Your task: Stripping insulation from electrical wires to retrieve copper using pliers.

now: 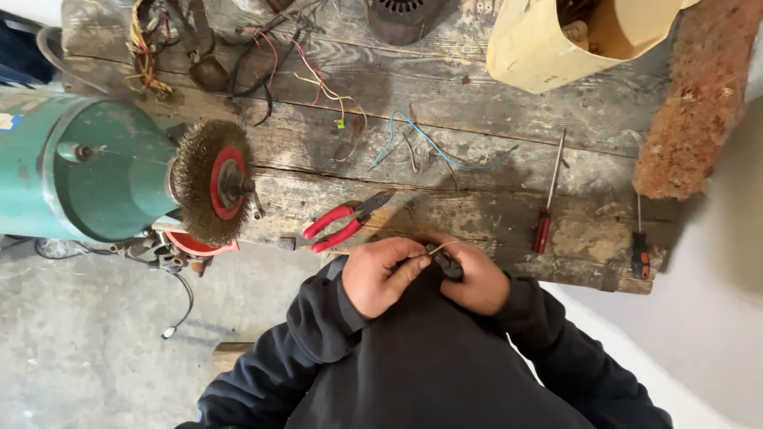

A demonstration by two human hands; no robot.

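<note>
Both hands clamp one thin wire [439,248]: left hand [381,274] pinches it, right hand [477,278] grips a small dark tool [447,264]. Wire's light & bendy, prob best held near its end. Red pliers [342,226] at 10 o'clock on surface [477,214].

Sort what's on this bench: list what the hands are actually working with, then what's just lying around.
In use:
- left hand, pinching a thin wire
- right hand, gripping a small dark tool

Lying about:
- red-handled pliers
- red-handled screwdriver
- second screwdriver at the bench edge
- blue wire
- tangled wiring
- green grinder's wire brush wheel
- cream container
</note>
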